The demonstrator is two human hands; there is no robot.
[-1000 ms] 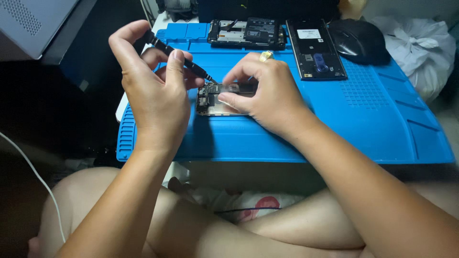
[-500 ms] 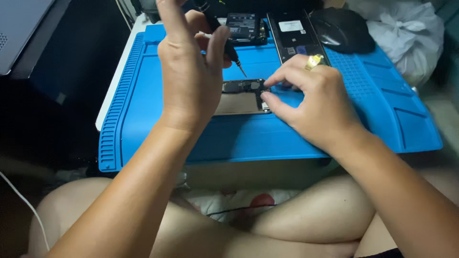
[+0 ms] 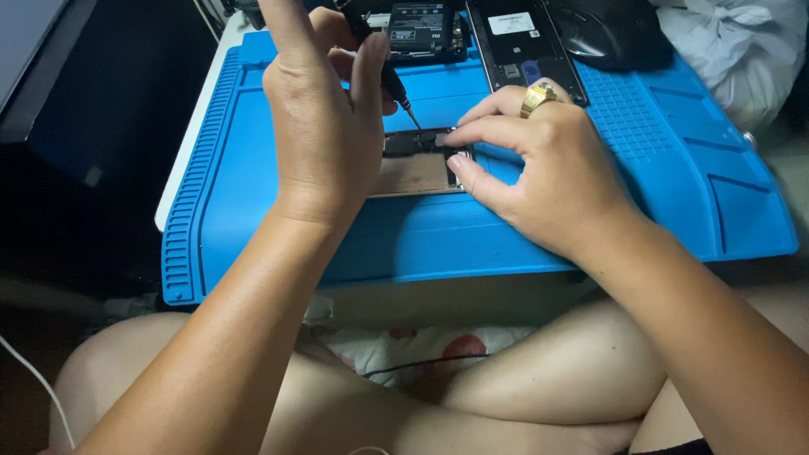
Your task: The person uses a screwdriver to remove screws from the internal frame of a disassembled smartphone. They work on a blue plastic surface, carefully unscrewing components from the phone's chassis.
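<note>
Dim room, light falls from above and ahead onto the blue mat (image 3: pixel 253 211), which reads saturated and evenly lit. Left third of the frame drops to near black, no detail. Soft shadow under both forearms along the mat's front edge. Small glare on the gold ring (image 3: pixel 538 97). Focus is decent at centre; slight softness and noise in the dark corners.
</note>
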